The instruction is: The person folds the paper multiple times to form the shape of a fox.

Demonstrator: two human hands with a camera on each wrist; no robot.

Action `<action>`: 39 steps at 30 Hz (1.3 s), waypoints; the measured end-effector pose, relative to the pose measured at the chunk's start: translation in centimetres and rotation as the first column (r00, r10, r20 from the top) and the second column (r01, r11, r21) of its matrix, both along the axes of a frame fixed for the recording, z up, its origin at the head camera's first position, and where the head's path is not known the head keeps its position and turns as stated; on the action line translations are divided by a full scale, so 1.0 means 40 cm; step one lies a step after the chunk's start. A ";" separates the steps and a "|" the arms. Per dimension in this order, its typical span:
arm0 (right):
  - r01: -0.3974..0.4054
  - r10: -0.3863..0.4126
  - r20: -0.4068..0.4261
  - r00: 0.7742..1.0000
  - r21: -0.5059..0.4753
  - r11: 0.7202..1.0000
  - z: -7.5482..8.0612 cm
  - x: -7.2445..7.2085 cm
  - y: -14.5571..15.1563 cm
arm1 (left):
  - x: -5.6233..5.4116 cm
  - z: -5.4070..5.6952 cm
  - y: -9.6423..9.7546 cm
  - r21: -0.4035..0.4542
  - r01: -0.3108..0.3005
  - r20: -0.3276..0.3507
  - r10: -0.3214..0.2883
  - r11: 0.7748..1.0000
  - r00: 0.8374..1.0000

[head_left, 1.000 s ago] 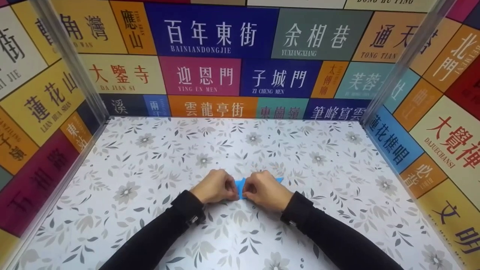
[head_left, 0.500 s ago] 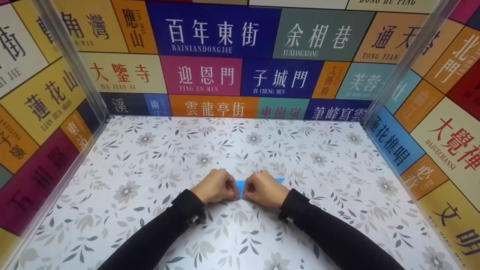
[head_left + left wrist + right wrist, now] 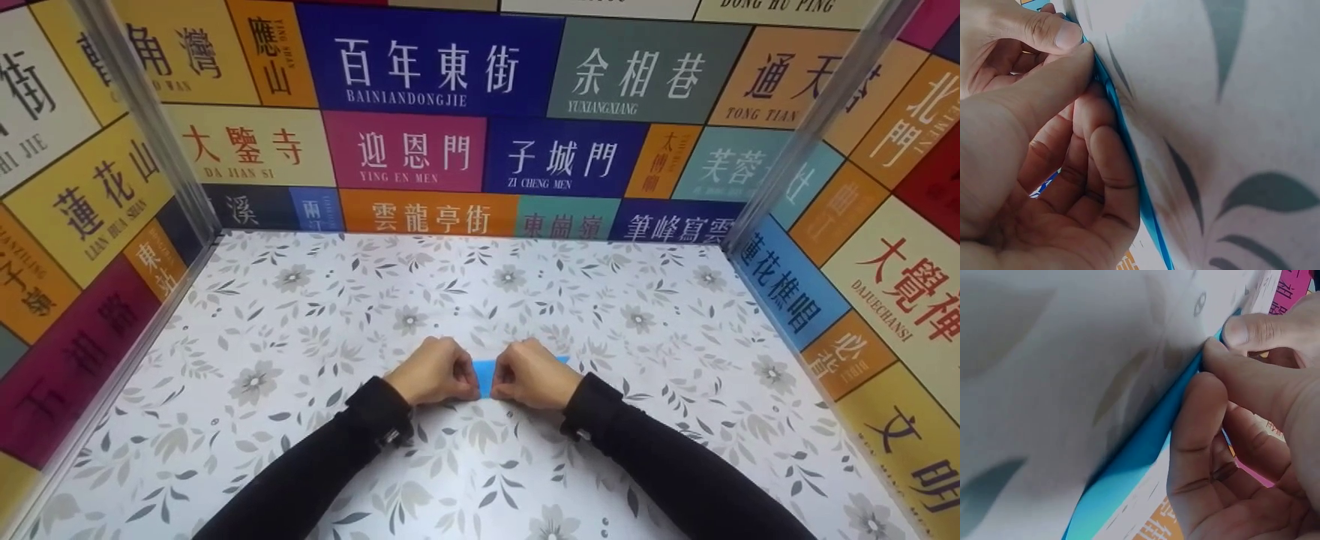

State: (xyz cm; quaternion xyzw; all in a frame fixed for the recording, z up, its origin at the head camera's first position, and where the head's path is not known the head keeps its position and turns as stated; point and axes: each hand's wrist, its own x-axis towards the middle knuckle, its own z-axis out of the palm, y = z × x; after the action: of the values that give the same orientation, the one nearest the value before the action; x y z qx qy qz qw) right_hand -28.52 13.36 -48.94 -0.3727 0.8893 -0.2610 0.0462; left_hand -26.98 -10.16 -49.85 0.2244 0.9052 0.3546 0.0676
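Observation:
A folded piece of blue paper (image 3: 484,376) lies on the table beneath both hands, its pointed end showing past the right hand. My left hand (image 3: 435,371) pinches the paper's near edge between thumb and curled fingers. Close beside it, the right hand (image 3: 536,375) pinches the same edge, with a narrow strip of blue between the two. In the left wrist view the paper (image 3: 1143,188) appears as a thin blue edge along the fingers. More of its flat surface shows in the right wrist view, where the paper (image 3: 1123,486) runs down from the fingertips. The hands cover most of it.
White cloth with grey flowers and leaves covers the table (image 3: 315,442). Panels of coloured signs (image 3: 420,67) stand upright at the back and both sides, meeting at clear corner strips (image 3: 814,127).
My right hand has shifted slightly right, widening the blue strip between the hands. The small raised peak of paper seen there a second ago now lies flat. The left hand stays nearly still.

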 end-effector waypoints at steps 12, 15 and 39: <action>0.011 -0.011 -0.020 1.000 0.009 1.000 -0.003 -0.002 0.023 | -0.002 0.008 0.005 -0.017 0.011 0.005 -0.011 1.000 1.000; 0.025 -0.024 -0.024 0.999 0.019 1.000 -0.003 -0.002 0.036 | -0.002 0.011 0.005 -0.012 0.016 0.012 -0.016 1.000 1.000; 0.038 -0.038 -0.003 0.999 0.009 0.999 -0.014 0.001 0.120 | -0.005 0.007 0.003 -0.009 0.020 0.041 -0.019 1.000 0.999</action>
State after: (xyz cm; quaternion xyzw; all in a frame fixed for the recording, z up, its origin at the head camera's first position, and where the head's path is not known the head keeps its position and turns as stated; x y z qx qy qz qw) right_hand -28.49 18.16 -49.50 -0.3561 0.8974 -0.2573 0.0418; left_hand -27.19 -10.05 -49.58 0.2256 0.9031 0.3540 0.0906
